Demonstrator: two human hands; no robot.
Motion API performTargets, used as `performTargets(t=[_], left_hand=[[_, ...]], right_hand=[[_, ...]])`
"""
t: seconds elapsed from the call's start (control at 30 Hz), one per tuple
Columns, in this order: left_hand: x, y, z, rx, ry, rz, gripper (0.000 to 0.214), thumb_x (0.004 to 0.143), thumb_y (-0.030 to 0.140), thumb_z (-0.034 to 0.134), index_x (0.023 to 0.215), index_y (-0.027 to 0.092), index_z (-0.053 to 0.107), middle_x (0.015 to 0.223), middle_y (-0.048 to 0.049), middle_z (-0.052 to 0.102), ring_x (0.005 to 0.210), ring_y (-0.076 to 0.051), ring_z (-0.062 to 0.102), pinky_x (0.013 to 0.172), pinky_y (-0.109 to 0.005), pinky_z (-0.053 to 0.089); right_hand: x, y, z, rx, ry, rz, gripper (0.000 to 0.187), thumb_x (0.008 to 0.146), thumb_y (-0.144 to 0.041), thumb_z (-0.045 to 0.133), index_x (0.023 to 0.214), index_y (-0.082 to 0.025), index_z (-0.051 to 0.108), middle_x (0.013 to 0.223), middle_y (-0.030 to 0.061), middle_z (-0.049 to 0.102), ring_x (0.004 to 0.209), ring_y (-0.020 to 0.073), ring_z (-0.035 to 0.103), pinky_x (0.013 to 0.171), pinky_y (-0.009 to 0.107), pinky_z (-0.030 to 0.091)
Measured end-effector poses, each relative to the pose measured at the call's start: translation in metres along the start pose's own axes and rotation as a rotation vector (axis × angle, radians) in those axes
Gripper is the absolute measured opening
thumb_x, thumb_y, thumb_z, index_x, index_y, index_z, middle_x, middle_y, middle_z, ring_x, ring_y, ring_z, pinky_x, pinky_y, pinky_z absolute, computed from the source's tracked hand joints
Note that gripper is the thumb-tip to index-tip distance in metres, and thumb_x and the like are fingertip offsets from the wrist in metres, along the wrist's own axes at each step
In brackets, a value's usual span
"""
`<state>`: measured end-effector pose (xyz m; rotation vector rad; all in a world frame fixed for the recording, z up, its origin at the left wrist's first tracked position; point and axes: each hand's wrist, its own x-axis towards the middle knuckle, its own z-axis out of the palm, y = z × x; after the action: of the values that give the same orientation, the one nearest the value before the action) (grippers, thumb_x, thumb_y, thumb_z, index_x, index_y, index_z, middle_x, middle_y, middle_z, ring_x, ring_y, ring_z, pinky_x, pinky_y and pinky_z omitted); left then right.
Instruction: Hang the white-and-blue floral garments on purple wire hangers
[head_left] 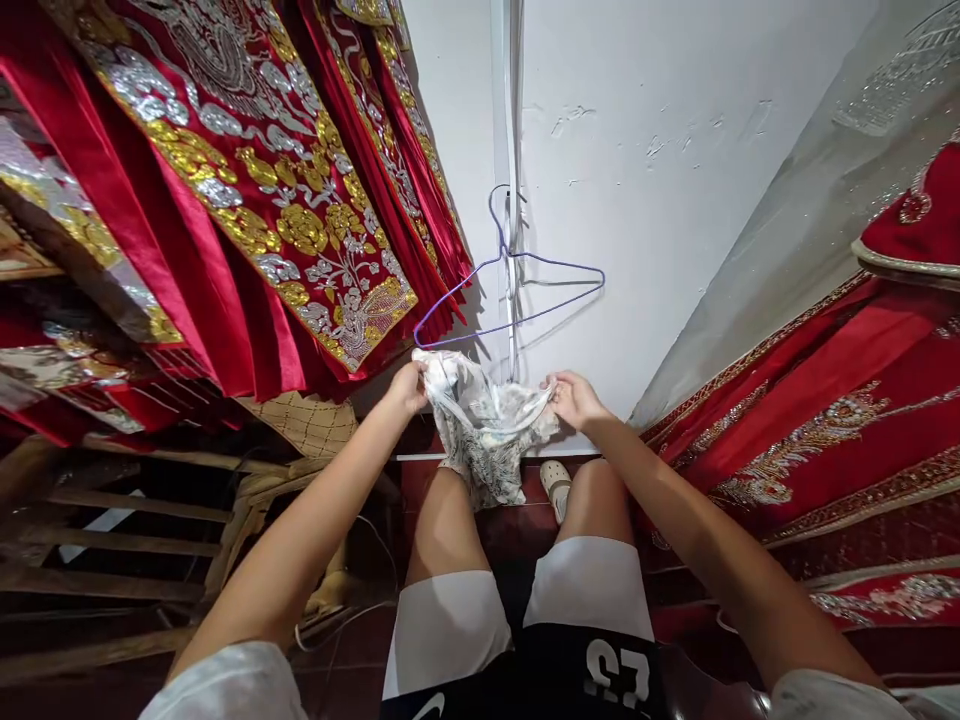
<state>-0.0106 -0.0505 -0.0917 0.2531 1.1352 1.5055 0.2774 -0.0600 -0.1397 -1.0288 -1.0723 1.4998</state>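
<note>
A thin white garment with a dark leafy print hangs stretched between my two hands, above my feet. My left hand pinches its upper left corner, and my right hand pinches its upper right edge. The cloth sags in the middle and its lower end drops down between my knees. Just beyond it, a purple wire hanger hangs bare on the wall, its bottom bar close above the garment. The fingertips of both hands are partly covered by the fabric.
Red robes with gold and silver embroidery hang at left, above a wooden chair. More red embroidered gowns hang at right. A white vertical strip runs down the white wall ahead. A beige clog is on my foot.
</note>
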Motion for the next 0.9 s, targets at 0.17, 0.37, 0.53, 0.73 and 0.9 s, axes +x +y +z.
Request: performTargets(t=[0.17,0.37,0.53,0.73,0.9], left_hand=[[-0.047,-0.047,-0.004,0.204,-0.211,0.194,0.014,0.071,0.012,0.063,0.084,0.014,0.069,0.076,-0.0033,0.071,0.067,-0.017,0.064,0.07,-0.027,0.053],[-0.129,-0.051,0.003,1.173,-0.85,0.991,0.02,0.09,0.036,0.064,0.088,0.02,0.076,0.111,-0.0094,0.07,0.114,-0.029,0.056,0.104,-0.046,0.039],[-0.127,-0.022,0.007,1.171,-0.614,1.269,0.018,0.092,0.027,0.054,0.104,0.019,0.065,0.106,-0.0092,0.068,0.107,-0.025,0.059,0.104,-0.044,0.04],[-0.09,-0.021,0.004,1.15,-1.16,0.417,0.034,0.088,0.049,0.063,0.085,0.015,0.067,0.078,-0.0035,0.067,0.079,-0.02,0.063,0.076,-0.031,0.05],[-0.087,-0.027,-0.01,1.103,-0.993,0.463,0.048,0.09,0.054,0.061,0.062,0.015,0.067,0.068,-0.0033,0.061,0.067,-0.015,0.054,0.068,-0.027,0.043]], right_hand=[[-0.019,-0.013,0.039,-0.306,-0.198,0.147,0.037,0.084,-0.056,0.063,0.085,-0.021,0.074,0.103,0.0095,0.074,0.104,0.0247,0.062,0.092,0.034,0.047],[-0.025,-0.044,0.074,0.035,-0.389,0.266,0.041,0.088,-0.057,0.062,0.071,-0.02,0.063,0.066,0.0028,0.065,0.064,0.0164,0.058,0.061,0.027,0.046],[-0.04,-0.068,0.073,0.028,-0.449,0.187,0.022,0.076,-0.035,0.077,0.073,-0.019,0.062,0.062,-0.0023,0.06,0.057,0.0128,0.054,0.059,0.026,0.044],[-0.063,-0.108,0.062,-0.55,-0.651,-0.059,0.025,0.07,-0.035,0.078,0.068,-0.017,0.061,0.061,-0.0027,0.055,0.056,0.0119,0.048,0.054,0.027,0.033],[-0.058,-0.122,0.039,-0.81,-0.245,-0.515,0.011,0.072,-0.02,0.064,0.082,-0.018,0.066,0.08,-0.0003,0.063,0.073,0.0152,0.054,0.068,0.028,0.039]])
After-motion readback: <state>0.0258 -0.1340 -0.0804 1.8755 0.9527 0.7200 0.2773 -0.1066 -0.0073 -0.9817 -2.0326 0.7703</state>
